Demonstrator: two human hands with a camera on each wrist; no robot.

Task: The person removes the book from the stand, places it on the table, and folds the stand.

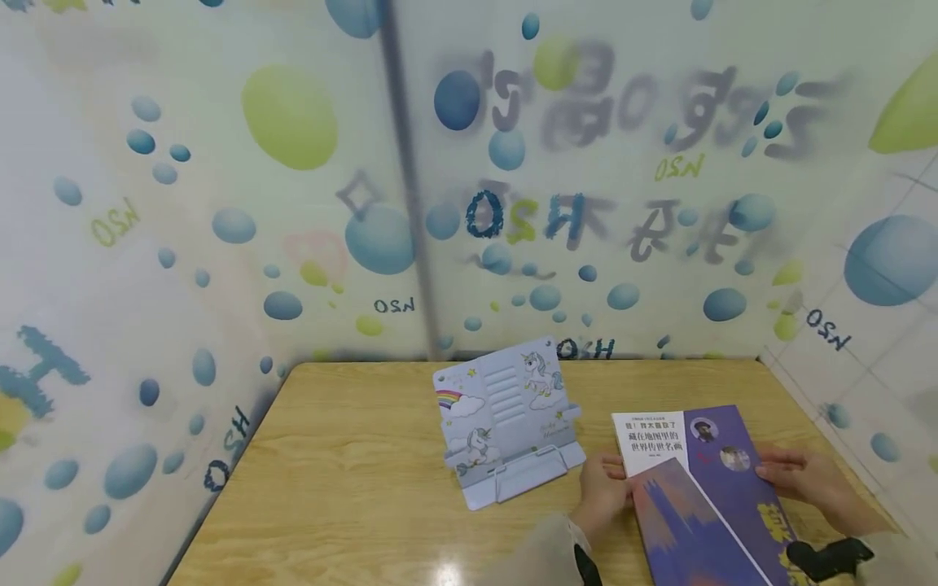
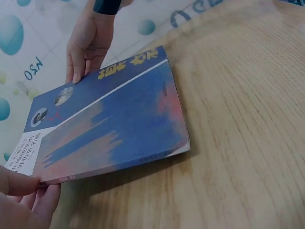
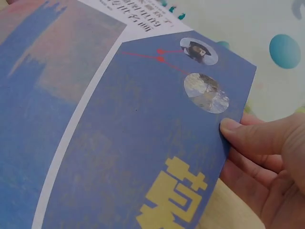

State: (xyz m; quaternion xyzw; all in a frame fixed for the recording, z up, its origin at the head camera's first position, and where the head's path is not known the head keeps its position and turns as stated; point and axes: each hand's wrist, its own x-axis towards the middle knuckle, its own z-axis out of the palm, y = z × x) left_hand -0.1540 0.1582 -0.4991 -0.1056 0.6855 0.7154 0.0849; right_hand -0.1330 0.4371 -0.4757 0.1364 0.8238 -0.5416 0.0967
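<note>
A large thin book (image 1: 721,480) with a blue-purple cover, a white title corner and yellow lettering is held between both hands at the table's right side. My left hand (image 1: 602,492) grips its left, spine edge, with the thumb on top and fingers beneath in the left wrist view. On the opposite edge, my right hand (image 3: 274,162) pinches the book, thumb on the cover and fingers under it. The book's near end is tilted up off the wood in the left wrist view. Left of the book stands a white book stand (image 1: 509,423) printed with unicorns and a rainbow.
The wooden table (image 1: 330,464) runs back to a fabric wall (image 1: 454,203) with blue and green dots. Similar fabric walls close in the left and right sides. A wire holder (image 1: 531,472) sticks out at the stand's lower front.
</note>
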